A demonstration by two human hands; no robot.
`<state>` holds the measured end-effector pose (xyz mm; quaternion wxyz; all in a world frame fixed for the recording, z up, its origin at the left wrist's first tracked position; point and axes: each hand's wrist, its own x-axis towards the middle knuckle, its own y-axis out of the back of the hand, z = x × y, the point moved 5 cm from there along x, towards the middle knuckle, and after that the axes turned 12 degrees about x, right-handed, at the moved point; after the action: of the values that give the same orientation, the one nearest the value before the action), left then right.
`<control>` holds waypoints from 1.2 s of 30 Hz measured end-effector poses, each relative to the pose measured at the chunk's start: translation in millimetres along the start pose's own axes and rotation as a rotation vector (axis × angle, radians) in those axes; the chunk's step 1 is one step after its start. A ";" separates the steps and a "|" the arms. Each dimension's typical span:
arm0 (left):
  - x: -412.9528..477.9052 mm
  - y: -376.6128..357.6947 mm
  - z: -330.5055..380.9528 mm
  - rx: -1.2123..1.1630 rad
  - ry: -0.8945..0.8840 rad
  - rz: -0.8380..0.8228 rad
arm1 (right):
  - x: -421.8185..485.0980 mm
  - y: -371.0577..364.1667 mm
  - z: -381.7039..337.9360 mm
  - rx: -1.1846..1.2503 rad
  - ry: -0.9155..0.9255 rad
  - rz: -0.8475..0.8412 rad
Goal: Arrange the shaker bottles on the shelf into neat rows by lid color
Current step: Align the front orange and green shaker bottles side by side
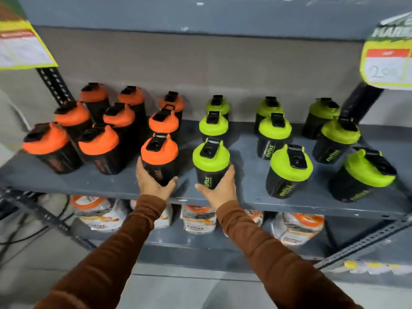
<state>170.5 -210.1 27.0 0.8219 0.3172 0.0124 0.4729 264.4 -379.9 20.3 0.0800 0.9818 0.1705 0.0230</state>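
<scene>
Nine orange-lidded shakers and nine green-lidded shakers are counted on the shelf (93,182). The front orange-lidded shaker (159,158) is gripped by the left hand (152,182), the front green-lidded shaker (210,162) by the right hand (219,189).

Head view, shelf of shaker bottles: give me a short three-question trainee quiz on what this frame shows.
1. True or false: the left hand grips an orange-lidded bottle.
2. What lid colour has the bottle in the right hand? A) orange B) green C) black
3. Fill in: on the shelf, the orange-lidded bottles stand to the ____ of the green-lidded ones.

Key: 1 true. 2 B, it is the front green-lidded bottle. 3 left.
</scene>
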 end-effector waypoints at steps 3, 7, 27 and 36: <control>17.6 -1.6 0.0 0.008 -0.012 -0.106 | 3.2 4.2 -0.6 -0.030 -0.025 0.054; 25.6 -3.3 -19.4 0.061 0.056 -0.220 | 1.4 11.1 0.3 -0.048 -0.029 0.119; 26.9 6.1 -44.7 0.033 0.088 -0.486 | -15.0 10.7 -19.4 -0.050 -0.108 0.175; 26.5 4.1 -48.4 0.057 0.111 -0.479 | -10.7 16.1 -11.2 -0.070 -0.096 0.135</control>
<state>166.4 -163.2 -2.1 0.8993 0.3020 0.1457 0.2807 258.8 -396.8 33.8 0.1208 0.9877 0.0988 -0.0129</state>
